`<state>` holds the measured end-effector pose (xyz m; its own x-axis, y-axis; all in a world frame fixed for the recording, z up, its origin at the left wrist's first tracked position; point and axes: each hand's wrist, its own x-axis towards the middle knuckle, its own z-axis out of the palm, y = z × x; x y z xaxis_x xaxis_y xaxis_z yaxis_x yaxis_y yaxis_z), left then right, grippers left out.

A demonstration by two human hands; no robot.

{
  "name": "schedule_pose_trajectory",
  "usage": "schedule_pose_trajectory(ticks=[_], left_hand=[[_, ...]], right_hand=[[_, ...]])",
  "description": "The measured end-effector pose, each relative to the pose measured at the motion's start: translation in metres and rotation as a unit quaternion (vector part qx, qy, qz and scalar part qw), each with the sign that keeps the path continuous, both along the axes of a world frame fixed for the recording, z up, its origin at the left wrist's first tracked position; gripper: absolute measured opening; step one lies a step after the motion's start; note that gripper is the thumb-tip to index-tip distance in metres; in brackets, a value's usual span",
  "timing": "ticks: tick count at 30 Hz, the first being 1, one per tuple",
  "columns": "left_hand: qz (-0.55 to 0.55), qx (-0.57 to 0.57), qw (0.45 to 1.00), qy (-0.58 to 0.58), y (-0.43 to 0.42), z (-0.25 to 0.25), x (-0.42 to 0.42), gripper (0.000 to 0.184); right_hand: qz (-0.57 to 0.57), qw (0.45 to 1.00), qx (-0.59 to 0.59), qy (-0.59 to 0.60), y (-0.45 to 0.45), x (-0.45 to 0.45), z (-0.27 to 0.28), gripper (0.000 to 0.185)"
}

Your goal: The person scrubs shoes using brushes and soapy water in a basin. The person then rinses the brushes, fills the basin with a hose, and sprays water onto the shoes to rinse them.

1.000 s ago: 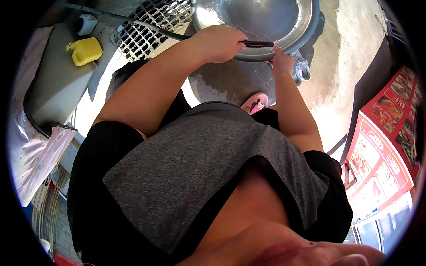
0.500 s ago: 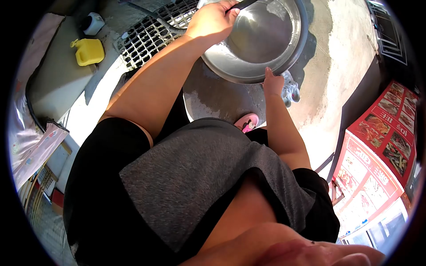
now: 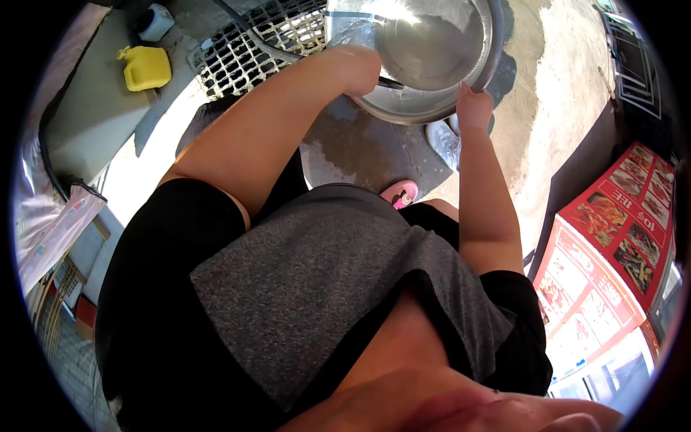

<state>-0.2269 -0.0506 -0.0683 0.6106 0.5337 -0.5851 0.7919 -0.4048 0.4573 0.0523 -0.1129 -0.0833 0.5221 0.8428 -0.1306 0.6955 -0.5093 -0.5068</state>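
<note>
A large round metal basin (image 3: pixel 414 108) with a shiny inside is at the top of the view, tilted on its edge. My left hand (image 3: pixel 360 68) is closed at its left side around a dark hose; the black hose end (image 3: pixel 391 83) sticks out to the right over the basin's lower rim. The grey length of that hose (image 3: pixel 263 45) runs from the top left and passes behind my forearm. My right hand (image 3: pixel 475 108) grips the basin's rim at the lower right. Bright glare hides part of the basin's inside.
A metal grate (image 3: pixel 241 54) lies in the floor left of the basin. A yellow jug (image 3: pixel 146 68) and a white container (image 3: pixel 155 23) stand further left. White shoes (image 3: pixel 443 144) show under the basin, and a pink slipper (image 3: pixel 399 194) nearby. A red menu board (image 3: pixel 612 230) is at right.
My left hand has moved down with the hose, whose end now points to the right. My right hand has shifted up and right along the rim, and the basin has moved slightly up.
</note>
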Motion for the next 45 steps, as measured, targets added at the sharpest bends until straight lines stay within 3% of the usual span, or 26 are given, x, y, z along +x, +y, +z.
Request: schedule_pose_trajectory(ticks=[3,4,10,13,14,17,19,20,21,22,23,25,26,27,28,30,33,35,36,39,42,43,44,45], left_hand=[[0.041,0.062,0.997,0.025,0.007,-0.003,-0.008,0.028],[0.109,-0.001,0.991,0.072,0.012,0.033,-0.009,0.03],[0.24,0.172,0.955,-0.013,0.042,0.019,-0.032,0.034],[0.047,0.295,0.954,0.02,0.044,0.018,-0.04,0.024],[0.053,0.257,0.964,-0.033,0.047,0.007,-0.042,0.023],[0.116,0.293,0.947,-0.055,0.039,0.005,-0.036,0.022],[-0.092,0.418,0.895,0.128,0.037,0.0,-0.033,0.023],[-0.194,0.467,0.835,0.216,0.037,0.0,-0.031,0.023],[-0.059,0.357,0.921,0.142,0.039,0.001,-0.027,0.026],[0.079,0.232,0.968,0.064,0.038,0.021,-0.022,0.03],[0.212,0.096,0.972,-0.017,0.038,0.032,-0.018,0.033],[0.165,0.102,0.981,-0.009,0.039,0.02,-0.013,0.032],[0.141,0.102,0.985,-0.004,0.038,0.016,-0.011,0.032],[0.14,0.093,0.986,-0.005,0.036,0.012,-0.01,0.03],[0.137,0.084,0.987,-0.006,0.033,0.011,-0.007,0.028],[0.158,0.04,0.986,0.038,0.024,0.013,0.001,0.03],[0.11,0.04,0.993,0.004,0.013,0.012,0.002,0.028],[0.097,0.056,0.993,-0.028,0.005,0.003,0.0,0.027],[0.089,0.058,0.993,-0.044,-0.001,0.003,0.002,0.026],[0.11,-0.013,0.994,-0.004,-0.016,0.034,0.014,0.026],[0.12,-0.024,0.992,0.01,-0.029,0.037,0.017,0.029],[0.126,-0.022,0.992,0.013,-0.034,0.038,0.017,0.031],[0.134,-0.027,0.991,0.007,-0.041,0.04,0.019,0.031],[0.144,-0.03,0.989,0.003,-0.047,0.044,0.021,0.031]], right_hand=[[0.054,0.998,-0.001,-0.028,0.024,-0.007,0.043,0.036],[0.083,0.995,0.002,-0.048,0.03,-0.009,0.055,0.035],[0.218,0.956,0.029,-0.195,0.06,-0.027,0.12,0.041],[0.233,0.938,0.035,-0.255,0.066,-0.03,0.136,0.047],[0.238,0.932,0.044,-0.271,0.064,-0.03,0.139,0.047],[0.245,0.925,0.073,-0.283,0.061,-0.031,0.135,0.045],[0.227,0.931,0.107,-0.264,0.056,-0.028,0.129,0.041],[0.191,0.949,0.108,-0.225,0.054,-0.022,0.125,0.038],[0.155,0.964,0.109,-0.184,0.053,-0.012,0.12,0.035],[0.118,0.976,0.11,-0.143,0.051,-0.003,0.115,0.032],[0.075,0.987,0.103,-0.102,0.047,0.007,0.11,0.032],[-0.012,0.996,0.087,-0.014,0.034,0.023,0.091,0.034],[-0.05,0.988,0.119,0.083,0.026,0.03,0.073,0.032],[-0.09,0.968,0.15,0.178,0.018,0.037,0.052,0.03],[-0.177,0.905,0.172,0.345,0.01,0.04,0.031,0.032],[-0.242,0.849,0.171,0.438,-0.015,0.036,0.0,0.035],[-0.305,0.786,0.165,0.512,-0.055,0.046,-0.063,0.033],[-0.344,0.797,0.089,0.489,-0.088,0.058,-0.12,0.029],[-0.312,0.815,-0.034,0.488,-0.108,0.072,-0.152,0.029],[-0.204,0.731,-0.373,0.534,-0.125,0.088,-0.153,0.031],[-0.049,0.867,-0.46,0.187,-0.125,0.15,-0.173,0.035],[0.008,0.902,-0.429,0.041,-0.129,0.173,-0.176,0.034],[0.066,0.914,-0.385,-0.106,-0.132,0.195,-0.179,0.034],[0.07,0.908,-0.384,-0.154,-0.133,0.209,-0.176,0.036]])
